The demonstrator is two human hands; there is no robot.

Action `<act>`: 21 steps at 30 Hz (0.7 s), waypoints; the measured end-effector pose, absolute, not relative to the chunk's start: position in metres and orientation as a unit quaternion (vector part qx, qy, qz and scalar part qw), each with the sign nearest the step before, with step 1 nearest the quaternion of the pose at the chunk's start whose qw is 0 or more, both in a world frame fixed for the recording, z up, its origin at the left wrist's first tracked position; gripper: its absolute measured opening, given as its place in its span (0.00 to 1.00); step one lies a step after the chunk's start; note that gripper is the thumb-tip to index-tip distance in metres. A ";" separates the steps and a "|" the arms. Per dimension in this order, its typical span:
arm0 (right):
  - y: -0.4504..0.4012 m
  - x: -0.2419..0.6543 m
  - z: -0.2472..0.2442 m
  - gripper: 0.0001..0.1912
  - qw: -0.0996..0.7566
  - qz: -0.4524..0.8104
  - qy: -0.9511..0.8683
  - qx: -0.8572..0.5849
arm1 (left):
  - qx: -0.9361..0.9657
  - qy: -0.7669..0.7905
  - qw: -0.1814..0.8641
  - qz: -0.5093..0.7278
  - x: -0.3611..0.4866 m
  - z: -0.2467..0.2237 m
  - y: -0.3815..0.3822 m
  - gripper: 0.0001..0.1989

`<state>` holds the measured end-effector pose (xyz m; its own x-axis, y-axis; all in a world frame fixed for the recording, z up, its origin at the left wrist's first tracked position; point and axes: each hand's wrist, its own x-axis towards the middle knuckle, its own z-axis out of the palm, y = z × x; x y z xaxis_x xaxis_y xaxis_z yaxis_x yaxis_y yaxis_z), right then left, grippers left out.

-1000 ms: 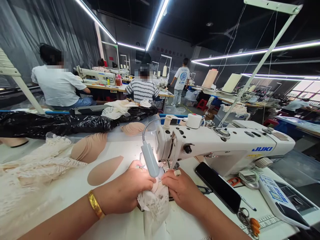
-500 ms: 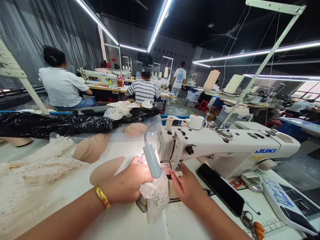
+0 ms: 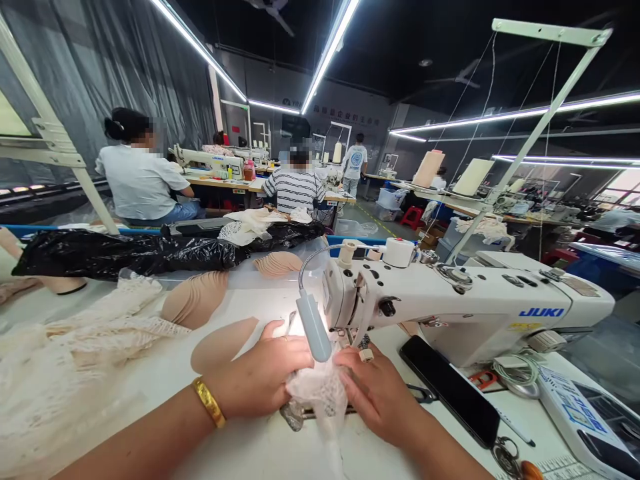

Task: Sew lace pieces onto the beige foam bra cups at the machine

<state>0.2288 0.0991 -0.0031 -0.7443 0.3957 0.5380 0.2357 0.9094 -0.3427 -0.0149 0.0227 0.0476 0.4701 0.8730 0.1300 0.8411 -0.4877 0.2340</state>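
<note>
A piece of cream lace fabric (image 3: 325,393) lies bunched at the needle end of the white sewing machine (image 3: 465,293), its lower end hanging toward me. My left hand (image 3: 267,373), with a gold bracelet on the wrist, grips the lace from the left; the grey lamp (image 3: 314,327) covers part of its fingertips. From the right, my right hand (image 3: 377,390) holds the lace's edge between thumb and fingers, close to the presser foot. The needle itself is hidden behind the lamp and fingers.
Left of my hands are a beige cup pad (image 3: 220,345), stacked pads (image 3: 196,300) and more lace (image 3: 105,340). A black plastic bag (image 3: 125,257) lies behind. Rightward are a phone (image 3: 450,387), a pen (image 3: 515,427) and keys (image 3: 506,453). Several people sit or stand farther back.
My right hand has shifted from under the needle area onto the lace's right edge. The lace is more bunched and spread between my hands. The whole view has shifted slightly.
</note>
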 end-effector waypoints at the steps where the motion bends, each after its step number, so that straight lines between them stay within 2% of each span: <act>1: 0.097 0.228 -0.001 0.11 0.304 0.135 -0.931 -0.151 | 0.846 0.518 0.069 0.107 -0.013 0.048 0.022 0.09; 5: 0.092 0.221 -0.003 0.17 0.241 0.143 -0.950 -0.136 | 0.810 0.584 0.032 0.046 -0.001 0.045 0.017 0.08; 8: 0.096 0.218 -0.012 0.08 0.201 0.096 -0.955 -0.195 | 0.802 0.595 0.046 0.031 0.007 0.046 0.011 0.10; 13: 0.107 0.224 -0.014 0.10 0.233 0.030 -0.944 -0.231 | 0.806 0.575 0.128 0.050 0.001 0.054 0.006 0.17; 16: 0.110 0.230 -0.004 0.11 0.251 0.043 -0.938 -0.236 | 0.829 0.541 0.130 0.063 -0.005 0.055 0.009 0.14; 21: 0.107 0.235 0.010 0.08 0.180 0.165 -0.936 -0.254 | 0.865 0.479 0.120 0.095 -0.009 0.048 0.018 0.04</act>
